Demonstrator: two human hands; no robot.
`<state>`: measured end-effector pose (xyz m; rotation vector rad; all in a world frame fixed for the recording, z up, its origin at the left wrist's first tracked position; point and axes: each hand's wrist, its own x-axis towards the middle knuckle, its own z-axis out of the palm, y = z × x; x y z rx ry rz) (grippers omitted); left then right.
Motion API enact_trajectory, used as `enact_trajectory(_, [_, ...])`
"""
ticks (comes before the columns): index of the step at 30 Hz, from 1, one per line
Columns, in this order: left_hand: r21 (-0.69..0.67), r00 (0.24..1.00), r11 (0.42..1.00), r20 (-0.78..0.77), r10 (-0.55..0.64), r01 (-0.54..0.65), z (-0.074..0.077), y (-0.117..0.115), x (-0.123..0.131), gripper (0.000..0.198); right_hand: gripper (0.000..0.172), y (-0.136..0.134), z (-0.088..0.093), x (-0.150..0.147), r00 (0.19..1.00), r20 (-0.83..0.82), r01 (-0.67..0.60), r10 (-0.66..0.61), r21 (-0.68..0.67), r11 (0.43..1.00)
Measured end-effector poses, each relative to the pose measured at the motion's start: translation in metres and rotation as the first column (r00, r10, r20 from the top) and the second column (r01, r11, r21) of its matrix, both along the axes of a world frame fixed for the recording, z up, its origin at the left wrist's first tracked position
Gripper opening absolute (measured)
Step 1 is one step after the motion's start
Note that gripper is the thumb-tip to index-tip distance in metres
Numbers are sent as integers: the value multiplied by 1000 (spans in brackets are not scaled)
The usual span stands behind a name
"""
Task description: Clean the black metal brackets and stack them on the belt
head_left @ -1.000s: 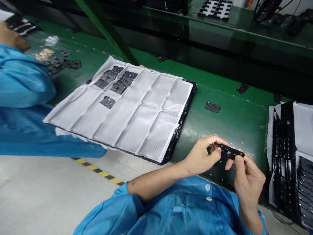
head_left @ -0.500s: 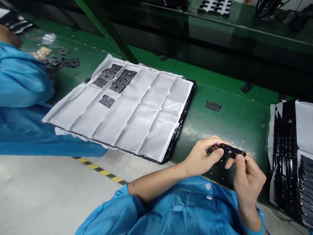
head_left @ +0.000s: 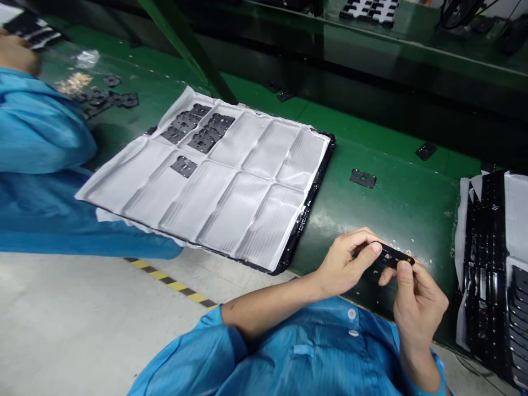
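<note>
My left hand [head_left: 348, 261] and my right hand [head_left: 416, 297] both pinch a small flat black part [head_left: 395, 256] with small yellow spots, held just above the near edge of the green belt [head_left: 396, 203]. The left thumb and fingers grip its left end, the right thumb and forefinger its right end. A black tray lined with white sheet [head_left: 231, 187] lies to the left, with several black parts [head_left: 202, 132] in its far corner pockets and a single one [head_left: 183, 166] in a nearer pocket.
Loose black parts [head_left: 363, 178] [head_left: 426, 151] lie on the belt. A stack of black trays with white sheets [head_left: 490, 264] stands at the right. A co-worker in a blue sleeve [head_left: 45, 165] sits at the left near scattered parts [head_left: 107, 100]. A green post [head_left: 185, 47] crosses behind.
My left thumb has slid further along the black part, covering more of it. The view has shifted slightly; both hands stay in place.
</note>
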<state>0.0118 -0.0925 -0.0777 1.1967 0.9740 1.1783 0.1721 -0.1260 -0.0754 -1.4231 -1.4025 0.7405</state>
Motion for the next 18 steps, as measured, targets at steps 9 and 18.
enact_trajectory(9, [20, 1000, 1000, 25, 0, -1, -5, -1, 0, 25, 41, 0, -1, -2, 1000, -17, 18, -18, -37, 999])
enact_trajectory(18, [-12, 994, 1000, 111, 26, -25, -5, 1, 4, 25, 40, -2, -3, 0, 1000, 12, 26, -25, -47, 999])
